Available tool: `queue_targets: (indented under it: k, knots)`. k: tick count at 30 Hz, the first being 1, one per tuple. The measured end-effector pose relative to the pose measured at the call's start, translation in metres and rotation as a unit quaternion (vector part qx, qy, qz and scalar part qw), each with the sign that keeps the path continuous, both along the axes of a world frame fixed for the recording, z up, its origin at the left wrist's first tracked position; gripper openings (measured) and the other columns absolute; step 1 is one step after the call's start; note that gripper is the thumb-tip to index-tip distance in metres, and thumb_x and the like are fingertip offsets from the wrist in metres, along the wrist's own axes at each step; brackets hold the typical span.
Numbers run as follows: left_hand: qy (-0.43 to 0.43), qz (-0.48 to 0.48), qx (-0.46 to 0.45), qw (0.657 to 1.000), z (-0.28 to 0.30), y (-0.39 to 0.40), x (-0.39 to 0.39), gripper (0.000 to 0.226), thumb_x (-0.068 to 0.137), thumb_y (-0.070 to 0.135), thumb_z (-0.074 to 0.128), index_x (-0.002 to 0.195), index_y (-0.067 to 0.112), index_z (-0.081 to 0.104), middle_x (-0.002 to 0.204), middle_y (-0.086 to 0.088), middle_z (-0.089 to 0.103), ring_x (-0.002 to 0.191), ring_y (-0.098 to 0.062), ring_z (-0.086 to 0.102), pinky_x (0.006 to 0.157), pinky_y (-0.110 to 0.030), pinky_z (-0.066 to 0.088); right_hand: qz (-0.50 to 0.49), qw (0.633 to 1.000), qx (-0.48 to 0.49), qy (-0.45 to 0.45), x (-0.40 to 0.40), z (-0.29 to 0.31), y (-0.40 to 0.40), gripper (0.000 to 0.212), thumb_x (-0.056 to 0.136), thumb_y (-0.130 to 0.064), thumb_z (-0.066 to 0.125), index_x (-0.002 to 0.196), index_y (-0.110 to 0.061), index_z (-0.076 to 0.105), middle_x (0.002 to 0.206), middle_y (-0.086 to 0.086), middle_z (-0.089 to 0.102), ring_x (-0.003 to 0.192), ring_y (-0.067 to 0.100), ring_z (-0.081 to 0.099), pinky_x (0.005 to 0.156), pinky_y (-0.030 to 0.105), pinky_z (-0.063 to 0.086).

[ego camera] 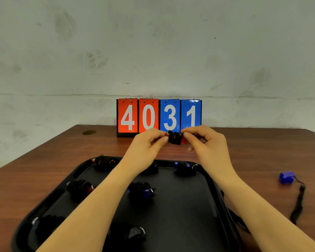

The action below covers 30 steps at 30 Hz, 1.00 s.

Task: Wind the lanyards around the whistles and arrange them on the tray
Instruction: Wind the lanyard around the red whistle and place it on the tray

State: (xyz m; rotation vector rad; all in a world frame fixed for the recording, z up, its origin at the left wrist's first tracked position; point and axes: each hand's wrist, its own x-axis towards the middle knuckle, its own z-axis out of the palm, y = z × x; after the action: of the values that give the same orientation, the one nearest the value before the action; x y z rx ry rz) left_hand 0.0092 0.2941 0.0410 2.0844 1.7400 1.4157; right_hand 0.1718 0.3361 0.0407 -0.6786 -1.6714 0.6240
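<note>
Red plastic shows under black cord: I see the red whistle point(175, 137) above the far edge of the black tray point(213, 180), wrapped in its lanyard. My left hand point(149, 140) and right hand point(202, 139) pinch its two ends with curled fingers. A blue whistle point(286, 177) lies right of the tray, unwound.

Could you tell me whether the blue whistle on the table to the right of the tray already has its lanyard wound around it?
No, the blue whistle lies with its lanyard trailing loose.

Even, soft indoor light with faint shadows, a wide-angle bend in the table point(244, 151) edges toward nine and three o'clock, slightly soft focus throughout.
</note>
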Motion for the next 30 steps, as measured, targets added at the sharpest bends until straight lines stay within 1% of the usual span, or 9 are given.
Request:
queue_targets:
  k: [3,6,9,11,15,18,21,26,30]
  knots:
    - [-0.008,-0.014,-0.002,1.0,0.0011,-0.0017,0.0005,0.017,0.093,0.021,0.052,0.104,0.022,0.064,0.092,0.005,0.063,0.084,-0.003,0.056,0.075,-0.001,0.038,0.026,0.996,-0.064,0.048,0.003,0.0054,-0.0005,0.014,0.082,-0.009,0.067,0.082,-0.022,0.071,0.076,-0.004,0.07,0.05,0.006,0.056,0.061,0.018,0.05]
    - [-0.008,-0.021,-0.003,1.0,0.0017,-0.0019,0.0006,0.015,0.093,0.021,0.051,0.101,0.024,0.064,0.092,0.004,0.063,0.085,-0.004,0.056,0.074,-0.002,0.038,0.058,0.99,-0.113,0.062,0.0056,0.0078,0.0017,0.014,0.081,-0.009,0.068,0.08,-0.023,0.072,0.073,-0.003,0.071,0.051,0.011,0.057,0.066,0.025,0.053]
    - [-0.007,-0.021,-0.006,1.0,0.0011,-0.0015,0.0002,0.017,0.093,0.022,0.051,0.104,0.022,0.064,0.093,0.005,0.063,0.086,-0.004,0.056,0.075,-0.004,0.04,0.089,0.981,-0.161,0.065,0.0056,0.0075,0.003,0.012,0.082,-0.01,0.067,0.082,-0.02,0.072,0.084,0.002,0.072,0.069,0.018,0.067,0.071,0.032,0.057]
    - [-0.017,-0.02,-0.012,1.0,-0.0001,-0.0021,0.0007,0.019,0.092,0.021,0.052,0.106,0.019,0.065,0.09,0.007,0.063,0.084,-0.002,0.057,0.075,-0.006,0.042,0.111,0.975,-0.179,0.065,0.0048,0.0068,0.0026,0.012,0.083,-0.008,0.065,0.083,-0.017,0.071,0.089,0.005,0.071,0.083,0.02,0.069,0.07,0.034,0.059]
    - [-0.1,-0.035,-0.013,0.994,-0.0007,-0.0032,0.0038,0.022,0.092,0.013,0.053,0.11,0.019,0.063,0.076,0.011,0.064,0.069,0.003,0.061,0.071,-0.004,0.045,0.084,0.986,-0.137,0.039,0.0029,0.0067,0.001,0.014,0.084,-0.007,0.064,0.081,-0.02,0.069,0.088,0.003,0.071,0.073,0.017,0.07,0.071,0.024,0.057]
    - [-0.178,-0.067,-0.042,0.981,0.0013,-0.0025,0.0057,0.02,0.092,0.011,0.052,0.109,0.017,0.061,0.078,0.003,0.067,0.066,-0.003,0.064,0.072,-0.015,0.051,0.049,0.996,-0.08,0.009,0.0026,0.0058,0.0003,0.014,0.084,-0.008,0.065,0.083,-0.022,0.069,0.083,-0.004,0.071,0.071,0.011,0.069,0.072,0.018,0.055]
    - [-0.251,-0.092,-0.067,0.961,0.0028,-0.0025,0.0078,0.016,0.088,0.02,0.058,0.101,0.011,0.062,0.077,-0.005,0.068,0.064,-0.011,0.065,0.065,-0.021,0.054,0.056,0.997,-0.049,-0.016,0.0016,0.004,-0.0025,0.014,0.083,-0.009,0.066,0.084,-0.022,0.069,0.081,-0.006,0.071,0.075,0.008,0.068,0.073,0.017,0.054]
    - [-0.3,-0.108,-0.096,0.943,0.004,-0.0036,0.0067,0.011,0.084,0.013,0.062,0.095,0.01,0.064,0.081,-0.007,0.07,0.068,-0.017,0.069,0.068,-0.024,0.057,0.082,0.993,-0.088,-0.004,0.0024,0.0059,-0.0023,0.012,0.08,-0.008,0.068,0.083,-0.019,0.072,0.077,-0.002,0.072,0.064,0.013,0.069,0.066,0.018,0.055]
    - [-0.276,-0.136,-0.107,0.946,0.0056,-0.0063,0.006,0.015,0.086,0.009,0.06,0.098,0.015,0.067,0.09,-0.007,0.071,0.075,-0.02,0.07,0.073,-0.027,0.057,0.099,0.988,-0.121,-0.009,0.0078,0.0094,0.0001,0.009,0.08,-0.011,0.068,0.084,-0.018,0.073,0.077,0.001,0.073,0.062,0.019,0.069,0.064,0.022,0.057]
